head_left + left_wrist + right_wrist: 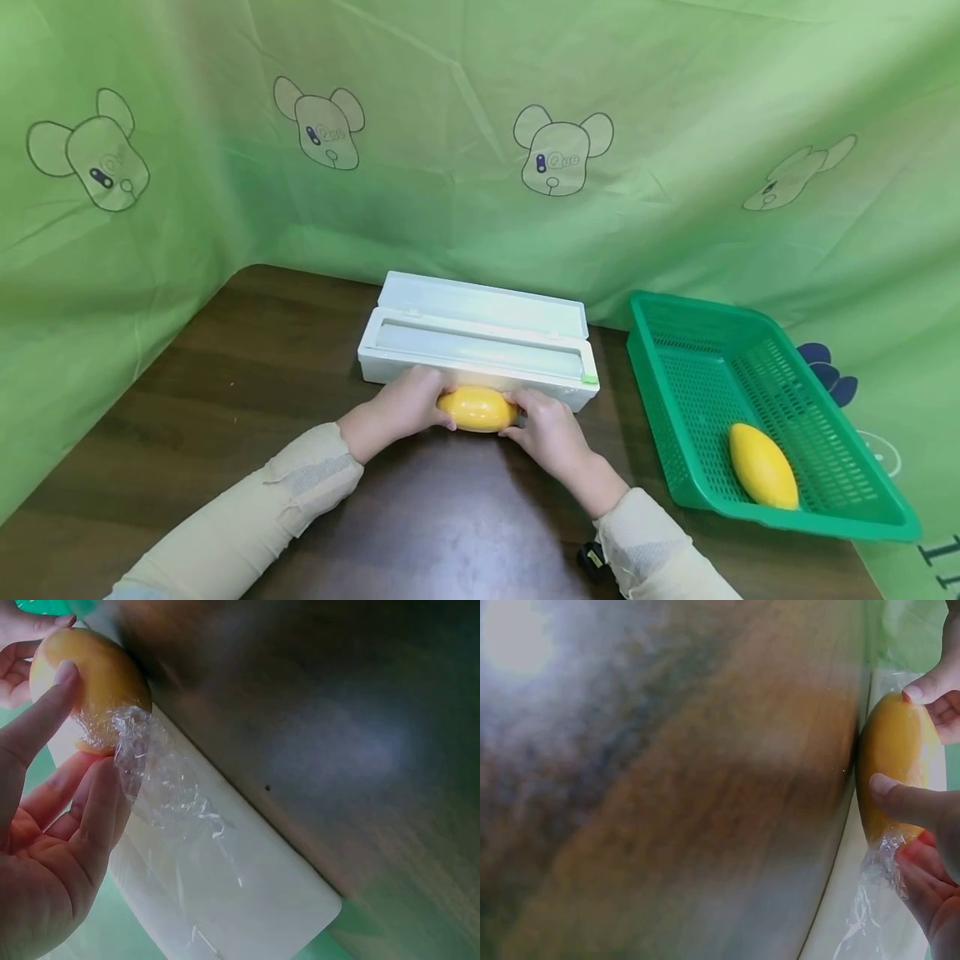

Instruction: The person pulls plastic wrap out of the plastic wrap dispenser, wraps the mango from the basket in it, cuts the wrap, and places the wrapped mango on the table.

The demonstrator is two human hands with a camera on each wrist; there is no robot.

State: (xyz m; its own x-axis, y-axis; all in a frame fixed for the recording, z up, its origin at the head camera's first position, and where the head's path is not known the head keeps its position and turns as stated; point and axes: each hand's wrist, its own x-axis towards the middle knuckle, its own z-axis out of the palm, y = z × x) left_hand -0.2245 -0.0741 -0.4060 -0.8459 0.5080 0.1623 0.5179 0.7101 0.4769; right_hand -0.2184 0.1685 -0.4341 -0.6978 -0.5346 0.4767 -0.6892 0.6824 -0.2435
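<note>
A glossy yellow mango [477, 409] is held between both hands, just in front of a white cling film dispenser [382, 368] with its lid lying open behind. My left hand [408, 404] pinches one end, thumb on the near face and fingers beneath. At the other end, my right hand [551, 433] grips it the same way. Clear cling film [176, 784] covers the mango, and its crumpled loose end trails past the left fingers in the left wrist view. More bunched film [885, 862] sticks out by the right fingers in the right wrist view.
A green plastic basket [660, 417] stands to the right, with another yellow mango [762, 467] inside. A small black object [592, 560] lies beside the right sleeve on the dark wooden table [450, 533]. Green printed cloth [450, 167] hangs behind and along the sides.
</note>
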